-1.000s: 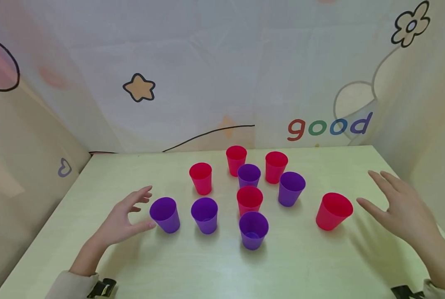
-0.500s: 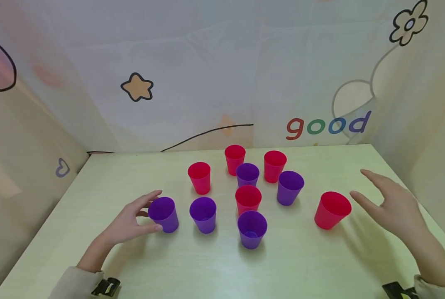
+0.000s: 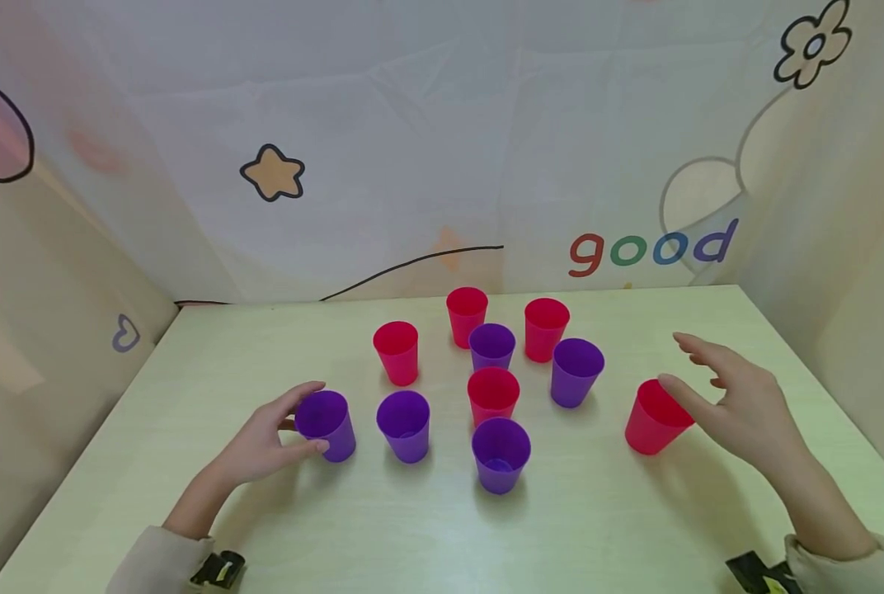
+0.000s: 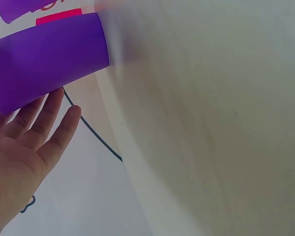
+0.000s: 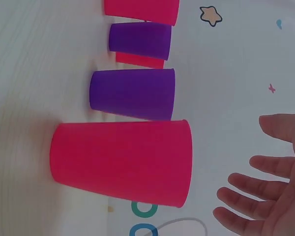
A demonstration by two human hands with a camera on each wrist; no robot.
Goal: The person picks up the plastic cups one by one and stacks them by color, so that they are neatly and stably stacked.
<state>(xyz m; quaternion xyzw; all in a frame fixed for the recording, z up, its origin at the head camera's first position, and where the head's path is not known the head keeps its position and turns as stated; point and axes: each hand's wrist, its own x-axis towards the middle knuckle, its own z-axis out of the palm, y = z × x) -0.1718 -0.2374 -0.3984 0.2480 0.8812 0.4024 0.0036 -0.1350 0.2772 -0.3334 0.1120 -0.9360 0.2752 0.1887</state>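
Note:
My left hand (image 3: pixel 264 445) is around the leftmost purple cup (image 3: pixel 329 429), thumb on its near side and fingers at its far side. The cup stands upright on the table. In the left wrist view, the fingers (image 4: pixel 46 118) lie along the wall of this purple cup (image 4: pixel 49 61), the little finger off it; only a bit of thumb shows at the edge. My right hand (image 3: pixel 746 408) hovers beside and above the red cup (image 3: pixel 653 425) at the right, hiding part of its rim. In the right wrist view, a gap separates the spread fingers (image 5: pixel 255 189) from that red cup (image 5: pixel 123 162).
Between the hands stand several more upright cups: a purple one (image 3: pixel 403 429), another purple one in front (image 3: pixel 500 458), a red one (image 3: pixel 492 396) behind it, and a red one (image 3: pixel 397 355) further back. A printed cloth (image 3: pixel 412 165) hangs behind the table (image 3: pixel 412 544).
My left hand has moved right from beside the purple cup to surround it. My right hand has come left, over the red cup's rim. The cups stay put.

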